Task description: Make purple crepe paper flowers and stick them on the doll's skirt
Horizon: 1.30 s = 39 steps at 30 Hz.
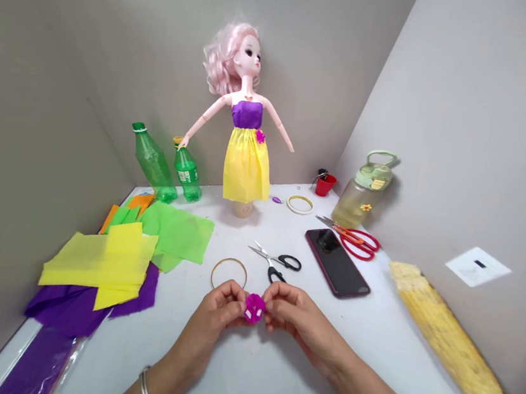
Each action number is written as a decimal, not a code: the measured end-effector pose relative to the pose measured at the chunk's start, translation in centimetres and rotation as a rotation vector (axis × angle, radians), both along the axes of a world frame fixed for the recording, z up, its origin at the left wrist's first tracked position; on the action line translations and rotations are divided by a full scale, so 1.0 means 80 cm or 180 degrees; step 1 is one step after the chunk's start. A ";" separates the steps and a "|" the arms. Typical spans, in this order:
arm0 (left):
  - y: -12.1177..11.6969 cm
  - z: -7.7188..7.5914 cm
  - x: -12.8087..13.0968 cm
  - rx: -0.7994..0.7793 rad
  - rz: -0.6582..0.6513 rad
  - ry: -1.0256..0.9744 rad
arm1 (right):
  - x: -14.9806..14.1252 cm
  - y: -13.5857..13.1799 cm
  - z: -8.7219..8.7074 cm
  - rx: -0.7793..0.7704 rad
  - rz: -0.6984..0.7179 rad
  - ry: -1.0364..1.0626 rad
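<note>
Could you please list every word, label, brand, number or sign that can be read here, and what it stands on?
No text is readable.
Label on the shorter green bottle: too small and blurred to read.
Small marks on the white plate on the right-hand wall: too blurred to make out.

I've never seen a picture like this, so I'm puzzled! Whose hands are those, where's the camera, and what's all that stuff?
There's no machine, just a person's left hand and right hand. The camera is worn on their head, looking forward and down, so this is roughly their own view. Both hands hold a small pink piece. On the white table, a doll stands at the back. Nearer are black scissors, red scissors and a phone. At the left are yellow, green and purple sheets, with green bottles behind.
</note>
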<state>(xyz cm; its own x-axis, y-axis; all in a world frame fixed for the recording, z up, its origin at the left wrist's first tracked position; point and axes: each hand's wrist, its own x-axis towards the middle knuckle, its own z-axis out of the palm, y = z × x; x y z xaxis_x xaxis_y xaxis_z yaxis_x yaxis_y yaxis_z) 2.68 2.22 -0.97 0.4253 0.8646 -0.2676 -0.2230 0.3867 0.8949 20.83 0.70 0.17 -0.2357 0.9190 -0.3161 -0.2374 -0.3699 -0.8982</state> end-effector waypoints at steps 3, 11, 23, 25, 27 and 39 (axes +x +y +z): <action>0.000 0.000 -0.001 -0.0062 0.0039 -0.0178 | 0.002 0.002 -0.003 -0.0151 0.0122 0.0201; 0.002 -0.005 -0.002 0.0440 0.0031 0.0250 | -0.001 -0.002 0.003 0.0581 -0.0043 -0.0741; 0.000 -0.008 0.001 0.0937 -0.0098 0.0732 | -0.009 -0.005 0.003 0.0909 -0.0009 -0.1393; -0.001 -0.006 0.000 0.0894 -0.0086 0.0688 | -0.008 -0.004 0.001 0.0831 -0.0008 -0.1311; -0.001 -0.003 -0.001 0.0854 -0.0108 0.0630 | -0.007 -0.004 -0.001 0.0795 0.0012 -0.1281; -0.002 -0.002 0.002 0.0789 -0.0209 0.0797 | -0.011 -0.009 0.008 0.0867 0.0078 -0.1395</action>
